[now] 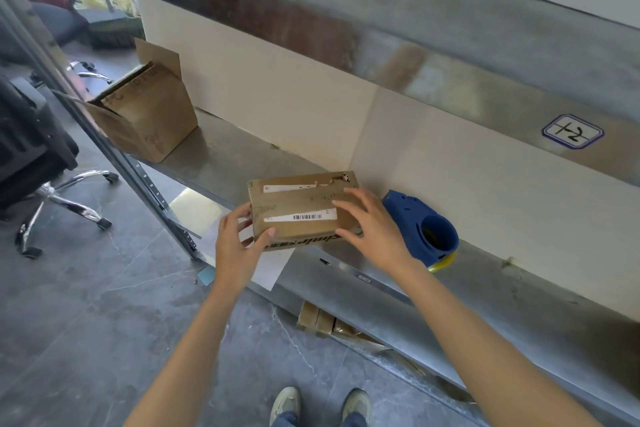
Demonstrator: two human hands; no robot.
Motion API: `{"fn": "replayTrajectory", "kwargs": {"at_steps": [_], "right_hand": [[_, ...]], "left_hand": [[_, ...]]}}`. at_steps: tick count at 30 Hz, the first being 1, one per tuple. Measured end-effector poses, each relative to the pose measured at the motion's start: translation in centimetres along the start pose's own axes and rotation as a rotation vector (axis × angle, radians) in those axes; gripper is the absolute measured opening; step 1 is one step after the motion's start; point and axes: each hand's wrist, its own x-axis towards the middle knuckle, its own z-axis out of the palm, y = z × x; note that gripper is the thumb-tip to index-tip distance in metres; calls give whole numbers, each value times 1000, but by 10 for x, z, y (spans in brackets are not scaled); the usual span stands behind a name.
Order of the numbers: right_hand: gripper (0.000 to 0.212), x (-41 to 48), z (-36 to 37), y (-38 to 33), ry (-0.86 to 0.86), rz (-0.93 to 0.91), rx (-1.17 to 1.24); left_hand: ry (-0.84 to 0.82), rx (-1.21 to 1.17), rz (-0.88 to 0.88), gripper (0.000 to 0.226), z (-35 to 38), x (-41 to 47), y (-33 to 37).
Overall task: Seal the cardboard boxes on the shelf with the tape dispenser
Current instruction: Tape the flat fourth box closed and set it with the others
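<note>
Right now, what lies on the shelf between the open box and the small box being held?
Nothing; the head view shows bare shelf between the open box and the small box.

Small box (298,208) lying flat at shelf (239,156) front edge, closed, 2 white labels on top. Bigger box (149,114) standing at left end, flaps gaping. Blue tape dispenser (415,222) lying just right of small box.
</note>
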Motion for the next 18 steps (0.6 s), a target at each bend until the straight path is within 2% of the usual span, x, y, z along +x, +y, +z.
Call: {"fn": "replayTrajectory", "kwargs": {"at_steps": [3,6,10,14,18], "right_hand": [[65,-3,0,4,-104,40,-23],[66,-10,0,1,-94,38,-49],[67,-20,1,-2,-70,-29,-111],[67,-32,4,-1,-51,-79,-173],[71,-39,4,7,-64,-87,-181]], "left_hand": [[-35,-4,23,47,-9,10,-3],[-27,1,15,39,-11,21,-3],[36,224,97,34,-11,42,-5],[51,390,68,42,-5,60,7],[-36,345,60,64,10,57,12]]}}
